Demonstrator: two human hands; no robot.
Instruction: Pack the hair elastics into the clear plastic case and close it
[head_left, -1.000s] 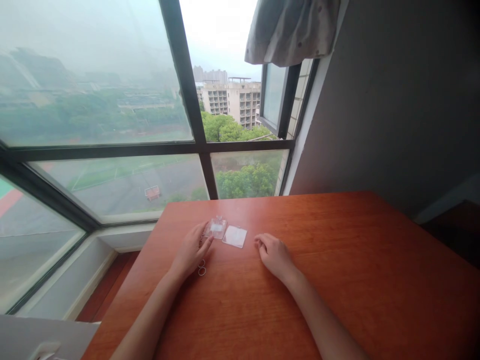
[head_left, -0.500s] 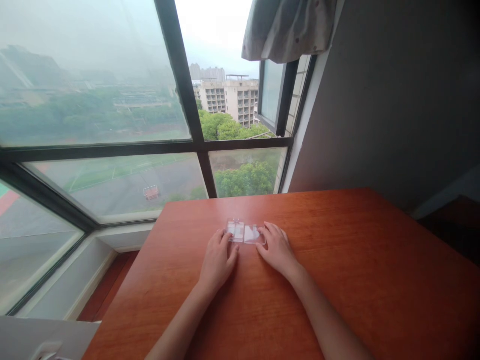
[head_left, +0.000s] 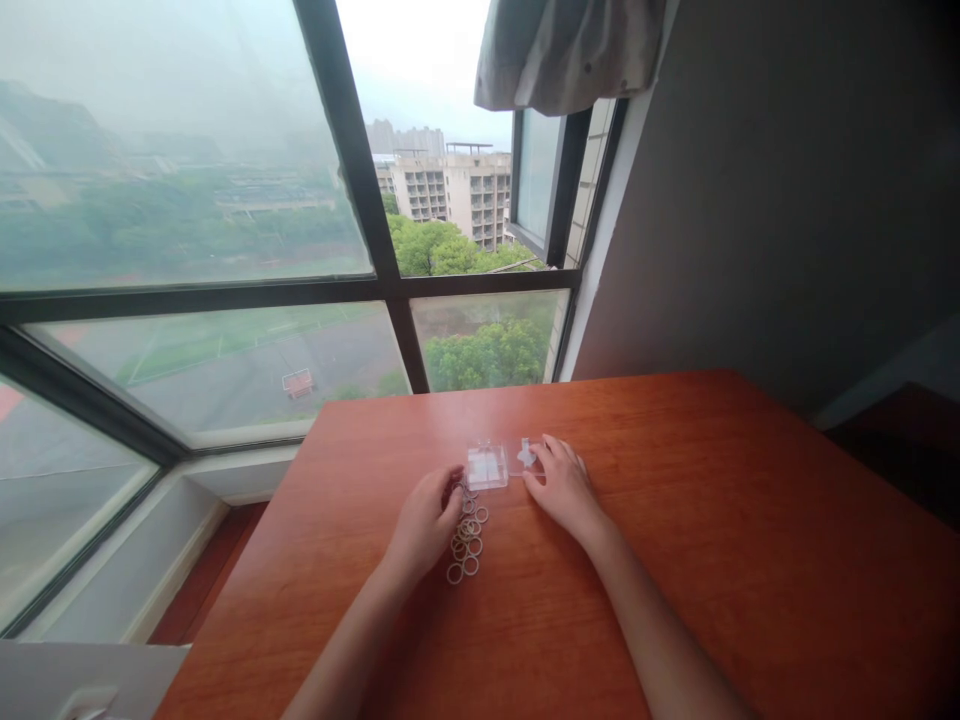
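Several small pale rings (head_left: 471,535) lie in a loose, partly overlapping trail on the table, running toward me. At their far end is my left hand (head_left: 429,520), fingers curled in and thumb near the fingertips, closed around some of the rings; how many is hidden. A clear plastic box (head_left: 487,467) sits open just beyond and to the right of those fingertips. To its right, a flat clear lid (head_left: 526,456) with a pale patch shows beside my right hand (head_left: 561,488). Thumb and fingers of that hand grip the lid's right side.
The reddish-brown wooden table (head_left: 697,560) reaches to a window with dark frames (head_left: 225,298). One window pane (head_left: 538,180) stands open under a grey curtain (head_left: 570,55). A dark wall (head_left: 750,200) rises on the right.
Pale rings now lie on the table by my left hand, where bare wood showed before. The box and lid sit slightly farther right, and my left hand has moved off the box.
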